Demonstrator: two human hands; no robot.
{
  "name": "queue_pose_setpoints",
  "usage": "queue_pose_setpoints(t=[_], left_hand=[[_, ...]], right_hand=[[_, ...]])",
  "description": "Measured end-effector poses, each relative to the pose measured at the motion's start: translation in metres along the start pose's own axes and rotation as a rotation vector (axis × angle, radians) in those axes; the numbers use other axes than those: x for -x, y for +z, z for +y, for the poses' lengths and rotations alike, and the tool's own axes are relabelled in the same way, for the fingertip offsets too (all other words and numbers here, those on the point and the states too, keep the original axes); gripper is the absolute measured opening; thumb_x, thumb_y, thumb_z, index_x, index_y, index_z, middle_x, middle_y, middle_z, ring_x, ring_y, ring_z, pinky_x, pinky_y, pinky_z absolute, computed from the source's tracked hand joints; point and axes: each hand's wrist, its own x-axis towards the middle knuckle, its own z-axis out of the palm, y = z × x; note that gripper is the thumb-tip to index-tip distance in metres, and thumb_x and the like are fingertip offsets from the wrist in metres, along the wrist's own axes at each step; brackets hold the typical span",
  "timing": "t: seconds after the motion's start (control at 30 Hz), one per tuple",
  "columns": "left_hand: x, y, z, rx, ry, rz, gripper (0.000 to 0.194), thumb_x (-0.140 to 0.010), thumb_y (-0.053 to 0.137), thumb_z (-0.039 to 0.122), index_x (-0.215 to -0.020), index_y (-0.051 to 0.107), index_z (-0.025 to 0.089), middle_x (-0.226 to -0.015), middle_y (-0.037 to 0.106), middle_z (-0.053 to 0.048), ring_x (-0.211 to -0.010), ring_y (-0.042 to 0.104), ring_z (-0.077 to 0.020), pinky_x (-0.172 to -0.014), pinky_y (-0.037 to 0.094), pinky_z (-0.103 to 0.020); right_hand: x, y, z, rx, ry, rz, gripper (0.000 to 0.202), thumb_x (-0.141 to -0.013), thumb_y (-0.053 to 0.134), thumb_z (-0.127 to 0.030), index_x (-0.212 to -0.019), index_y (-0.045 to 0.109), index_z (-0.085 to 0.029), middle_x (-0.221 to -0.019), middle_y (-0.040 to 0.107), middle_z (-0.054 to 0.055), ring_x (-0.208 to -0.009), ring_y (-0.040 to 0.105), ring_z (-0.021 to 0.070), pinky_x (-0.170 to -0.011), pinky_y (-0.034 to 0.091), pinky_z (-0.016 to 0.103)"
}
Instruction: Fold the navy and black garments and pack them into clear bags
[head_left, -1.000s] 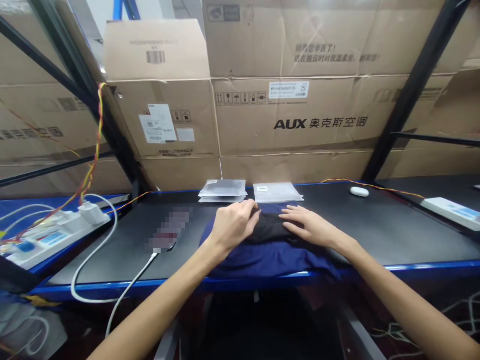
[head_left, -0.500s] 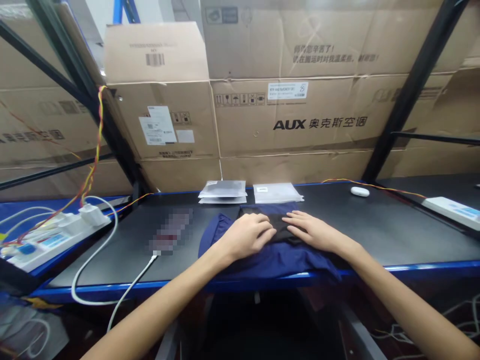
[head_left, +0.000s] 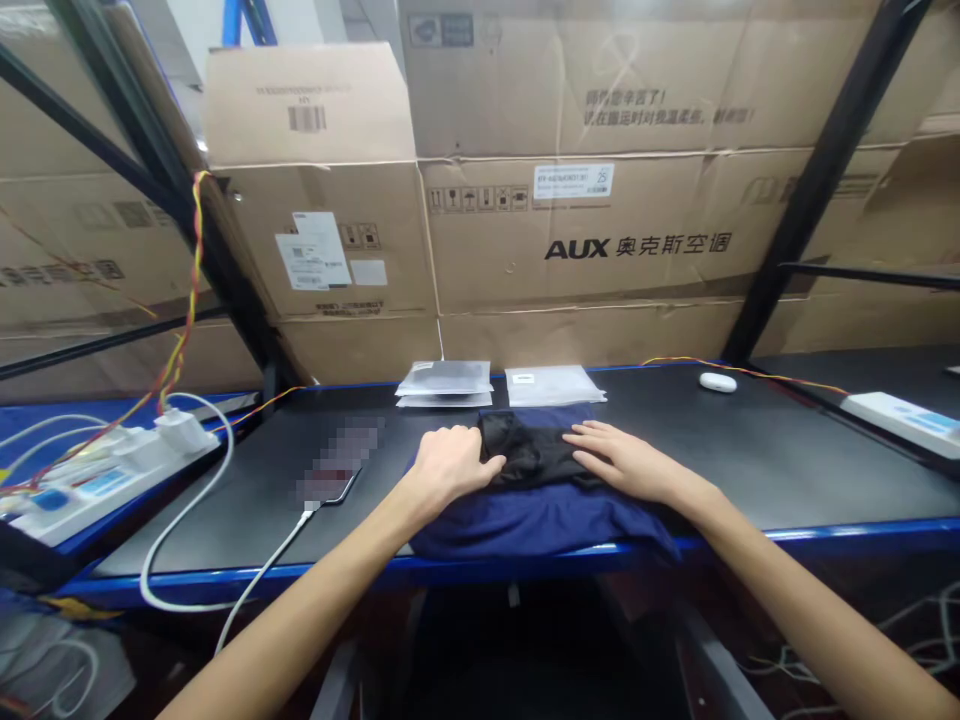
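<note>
A small black garment (head_left: 529, 450) lies crumpled on top of a navy blue garment (head_left: 540, 520) at the front edge of the black table (head_left: 750, 460). My left hand (head_left: 448, 465) rests at the black garment's left edge, its fingers curled against the cloth. Flat on the black garment's right side lies my right hand (head_left: 622, 462), fingers stretched out and pointing left. The navy garment hangs slightly over the table's blue front rim.
Two clear plastic bags (head_left: 445, 382) (head_left: 553, 385) lie just behind the garments. A phone (head_left: 334, 478) on a white cable sits to the left, a power strip (head_left: 97, 465) further left. A white earbud case (head_left: 718, 381) and another strip (head_left: 900, 418) lie right. Cardboard boxes (head_left: 600, 230) wall the back.
My left hand slid left, from on top of the black garment to its left edge, uncovering more of it. My right hand stayed almost still.
</note>
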Motion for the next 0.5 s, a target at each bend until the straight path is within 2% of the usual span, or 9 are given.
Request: queue_pose_setpoints(t=[0.07, 0.23, 0.37, 0.5], left_hand=[[0.0, -0.001, 0.002, 0.012, 0.004, 0.041, 0.041, -0.088, 0.05, 0.054, -0.094, 0.066, 0.017, -0.101, 0.072, -0.013, -0.094, 0.069, -0.0313, -0.078, 0.052, -0.038], [-0.004, -0.008, 0.009, 0.064, 0.01, 0.188, 0.028, -0.088, 0.052, 0.041, -0.1, 0.059, 0.017, -0.097, 0.071, -0.011, -0.096, 0.067, -0.0305, -0.074, 0.053, -0.037], [-0.012, -0.016, 0.026, 0.103, 0.037, 0.29, 0.027, -0.088, 0.053, 0.036, -0.107, 0.054, 0.017, -0.104, 0.067, -0.013, -0.094, 0.067, -0.0308, -0.071, 0.053, -0.037], [-0.016, -0.019, 0.058, 0.15, 0.118, 0.317, 0.028, -0.089, 0.051, 0.026, -0.116, 0.051, 0.017, -0.114, 0.062, -0.013, -0.081, 0.07, -0.0253, -0.067, 0.053, -0.034]], right_hand=[[0.0, -0.001, 0.0, -0.013, 0.015, -0.008, 0.054, -0.099, 0.04, -0.052, -0.139, 0.058, -0.022, -0.147, 0.052, 0.007, -0.144, 0.035, 0.0305, -0.12, 0.027, 0.05], [0.01, -0.011, 0.011, -0.111, 0.059, 0.026, 0.059, -0.097, 0.04, -0.06, -0.146, 0.049, -0.028, -0.159, 0.033, 0.005, -0.148, 0.026, 0.0291, -0.121, 0.024, 0.05], [0.03, -0.016, 0.029, -0.154, 0.137, 0.145, 0.059, -0.099, 0.037, -0.059, -0.15, 0.043, -0.029, -0.156, 0.039, 0.004, -0.145, 0.033, 0.0285, -0.12, 0.026, 0.051], [0.045, -0.011, 0.039, -0.089, 0.187, 0.099, 0.062, -0.097, 0.037, -0.061, -0.144, 0.052, -0.024, -0.153, 0.043, 0.009, -0.144, 0.034, 0.0312, -0.119, 0.027, 0.054]])
